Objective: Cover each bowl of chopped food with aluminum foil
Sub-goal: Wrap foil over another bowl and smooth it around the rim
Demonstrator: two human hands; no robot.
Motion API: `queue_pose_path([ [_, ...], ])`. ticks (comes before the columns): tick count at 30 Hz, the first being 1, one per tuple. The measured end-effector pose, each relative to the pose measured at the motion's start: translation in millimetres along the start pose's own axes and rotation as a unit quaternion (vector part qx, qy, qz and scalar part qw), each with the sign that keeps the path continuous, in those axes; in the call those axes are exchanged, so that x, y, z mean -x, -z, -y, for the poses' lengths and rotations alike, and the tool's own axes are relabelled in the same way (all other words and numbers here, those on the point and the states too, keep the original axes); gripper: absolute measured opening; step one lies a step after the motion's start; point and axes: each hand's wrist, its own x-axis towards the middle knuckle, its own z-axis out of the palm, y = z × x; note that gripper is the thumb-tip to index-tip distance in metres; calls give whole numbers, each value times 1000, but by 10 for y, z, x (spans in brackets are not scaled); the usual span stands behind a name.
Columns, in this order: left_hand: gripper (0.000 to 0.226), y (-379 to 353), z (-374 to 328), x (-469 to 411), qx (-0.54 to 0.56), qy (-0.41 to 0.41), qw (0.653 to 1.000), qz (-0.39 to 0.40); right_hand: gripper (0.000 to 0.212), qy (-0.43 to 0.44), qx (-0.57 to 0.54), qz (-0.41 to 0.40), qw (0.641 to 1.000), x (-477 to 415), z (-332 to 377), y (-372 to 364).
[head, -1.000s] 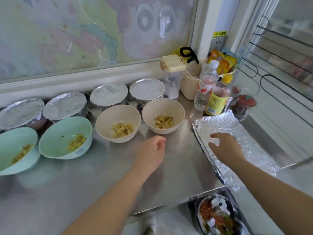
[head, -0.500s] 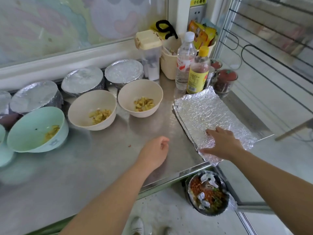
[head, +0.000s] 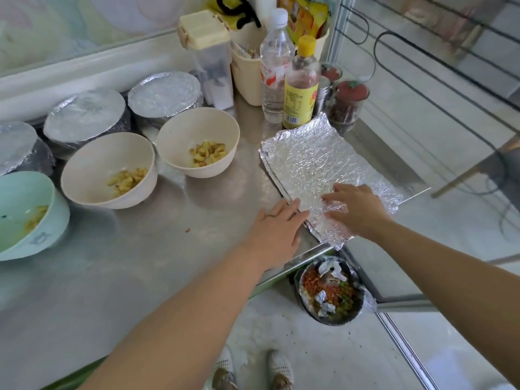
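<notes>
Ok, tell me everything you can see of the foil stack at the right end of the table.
The foil stack is silver, crinkled and roughly rectangular. Layered edges along its left side show several loose sheets. It lies flat on the steel table, and its near corner reaches the table's front edge. Its far corner sits by the yellow-capped bottle; whether they touch is unclear. The right hand rests on its near end, and the left hand touches its left edge with its fingertips.

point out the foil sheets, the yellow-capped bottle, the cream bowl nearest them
foil sheets [head: 315, 159]: head view, middle of top sheet
yellow-capped bottle [head: 300, 104]: head view, yellow label
cream bowl [head: 183, 133]: head view, bare inner wall
</notes>
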Motion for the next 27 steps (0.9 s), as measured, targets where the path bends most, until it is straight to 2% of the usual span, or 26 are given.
queue_pose_path([
  [2, 63, -17, -37, -39, -14, 4, 999, 36, 76, 47, 22, 45, 998, 25, -128, 40],
  [5, 63, -68, -38, -57, -25, 9, 999, 44, 114, 99, 76, 98, 987, 117, -285, 61],
  [7, 62, -93, -28, -51, -35, 7, 999, 38, 120, 120, 101, 100, 983, 183, -340, 61],
  [9, 62, -104, -20, -38, -45, 7, 998, 36, 112, 134, 103, 91, 981, 242, -366, 85],
  [13, 63, -127, -23, 16, -48, 16, 999, 17, 82, 148, 50, 86, 984, 299, -414, 153],
  [19, 68, -108, -25, 70, -15, 36, 999, 5, 58, 133, 32, 99, 986, 342, -440, 210],
  [22, 66, -86, 8, 78, -3, 37, 999, -6, 40, 143, 22, 71, 987, 387, -395, 222],
  [24, 64, -78, 29, 77, -9, 35, 999, -5, 35, 146, 20, 44, 988, 403, -381, 197],
  [27, 63, -73, 39, 63, -20, 33, 999, -6, 41, 141, 45, 26, 989, 403, -391, 121],
])
